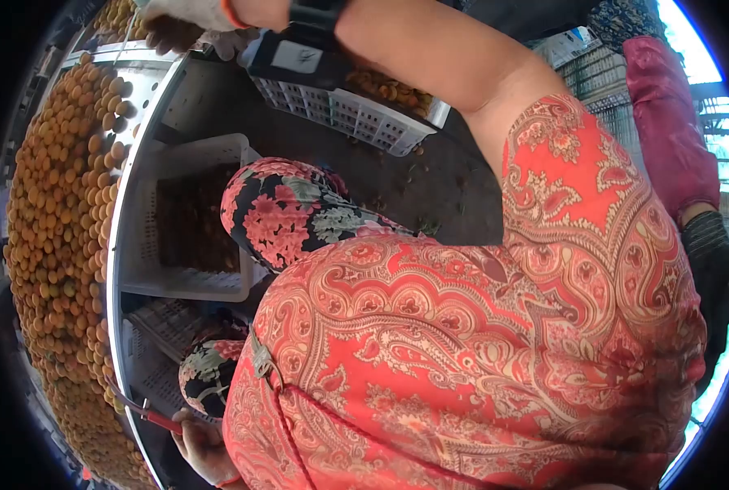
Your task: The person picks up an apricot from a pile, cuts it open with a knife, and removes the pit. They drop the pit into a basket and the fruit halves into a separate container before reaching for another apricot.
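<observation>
My right hand (pixel 186 26), in a pale glove with dark fingertips and an orange cuff, is at the top left, over the upper end of the fruit table. Its fingers look curled and are partly cut off by the frame edge; what they hold is unclear. At the bottom, my gloved left hand (pixel 205 449) is closed round the red handle of a tool (pixel 162 420) with a thin curved blade. That blade reaches the metal rim (pixel 113 310) of the table. Many small round orange fruits (pixel 54 220) cover the table along the left side.
Beside the table stands a white crate (pixel 246 245) with dark contents. Further up is another white crate (pixel 373 122) with orange pieces. My floral-trousered knees (pixel 283 212) are close to the first crate. At the right edge, a person's dark red sleeve (pixel 666 122) shows near stacked crates (pixel 601 90).
</observation>
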